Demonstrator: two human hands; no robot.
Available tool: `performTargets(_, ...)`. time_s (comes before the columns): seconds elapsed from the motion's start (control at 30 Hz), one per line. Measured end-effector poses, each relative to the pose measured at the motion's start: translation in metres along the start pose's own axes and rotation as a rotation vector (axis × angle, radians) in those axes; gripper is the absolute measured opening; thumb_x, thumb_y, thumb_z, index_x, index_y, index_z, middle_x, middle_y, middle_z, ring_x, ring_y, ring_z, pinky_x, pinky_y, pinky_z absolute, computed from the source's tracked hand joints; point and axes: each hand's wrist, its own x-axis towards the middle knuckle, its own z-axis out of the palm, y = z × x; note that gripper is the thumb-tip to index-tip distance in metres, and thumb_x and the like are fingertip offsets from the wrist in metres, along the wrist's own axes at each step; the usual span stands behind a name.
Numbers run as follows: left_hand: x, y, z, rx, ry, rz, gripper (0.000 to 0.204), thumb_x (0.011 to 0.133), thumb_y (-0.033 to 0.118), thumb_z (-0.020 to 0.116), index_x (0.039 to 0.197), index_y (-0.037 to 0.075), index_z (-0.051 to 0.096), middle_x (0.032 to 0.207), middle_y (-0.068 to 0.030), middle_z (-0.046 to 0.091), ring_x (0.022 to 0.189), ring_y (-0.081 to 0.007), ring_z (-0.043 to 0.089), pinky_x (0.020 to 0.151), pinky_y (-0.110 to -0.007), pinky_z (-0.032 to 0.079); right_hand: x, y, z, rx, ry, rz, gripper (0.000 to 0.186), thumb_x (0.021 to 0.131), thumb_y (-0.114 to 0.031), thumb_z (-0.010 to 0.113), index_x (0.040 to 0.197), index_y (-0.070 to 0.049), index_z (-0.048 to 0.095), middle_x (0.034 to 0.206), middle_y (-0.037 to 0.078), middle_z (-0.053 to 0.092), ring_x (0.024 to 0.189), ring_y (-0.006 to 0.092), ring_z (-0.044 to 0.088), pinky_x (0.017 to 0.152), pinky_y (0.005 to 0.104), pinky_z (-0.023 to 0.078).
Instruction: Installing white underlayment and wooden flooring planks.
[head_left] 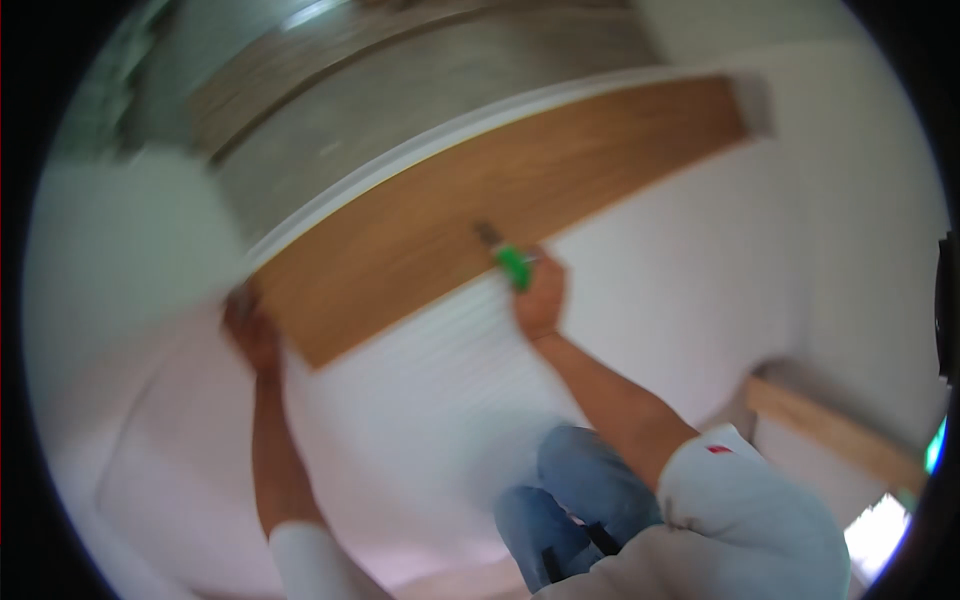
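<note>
Slippage looked likeliest: the right hand point(540, 295) was closed around a green-handled tool point(512, 262) pressed on the wooden plank point(480, 215), which lay on white underlay point(430, 400). The left hand point(250, 335) gripped the plank's end; blur hid how firmly.

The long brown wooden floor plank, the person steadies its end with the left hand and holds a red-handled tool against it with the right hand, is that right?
Not quite. The head view shows the tool's handle is green, not red. The right hand holds the green-handled tool against the long brown wooden floor plank, while the left hand steadies its end.
</note>
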Motion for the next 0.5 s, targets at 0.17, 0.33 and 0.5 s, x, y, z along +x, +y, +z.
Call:
performTargets(0.17, 0.001, 0.068, -0.059, -0.077, -0.125, -0.208, 0.041, 0.098, 0.023, 0.047, 0.131, 0.0, 0.053, 0.131, -0.0216, 0.053, 0.123, -0.0367, 0.047, 0.106, -0.044, 0.035, -0.004, -0.003, -0.014, -0.007, 0.005, -0.098, 0.027, 0.071, -0.001, 0.067, 0.095, 0.001, 0.054, 0.123, 0.018, 0.054, 0.109, 0.0374, 0.049, 0.095, 0.0476, 0.039)
performTargets(0.33, -0.168, 0.157, -0.137, -0.254, -0.257, -0.573, 0.041, 0.096, 0.022, 0.051, 0.131, -0.002, 0.051, 0.135, -0.0209, 0.051, 0.125, -0.0365, 0.046, 0.108, -0.042, 0.035, -0.017, -0.014, -0.003, 0.005, 0.015, -0.112, 0.028, 0.073, -0.003, 0.068, 0.098, 0.002, 0.055, 0.126, 0.017, 0.052, 0.113, 0.0367, 0.048, 0.097, 0.0465, 0.039)
performTargets(0.5, -0.437, 0.297, -0.234, -0.285, -0.55, -0.685, 0.036, 0.094, 0.023, 0.053, 0.125, 0.005, 0.059, 0.131, -0.0203, 0.054, 0.12, -0.0364, 0.05, 0.103, -0.044, 0.039, 0.003, 0.017, -0.033, 0.208, -0.117, -0.181, 0.028, 0.083, -0.007, 0.064, 0.105, 0.006, 0.054, 0.122, 0.022, 0.053, 0.11, 0.0413, 0.049, 0.096, 0.0458, 0.041)
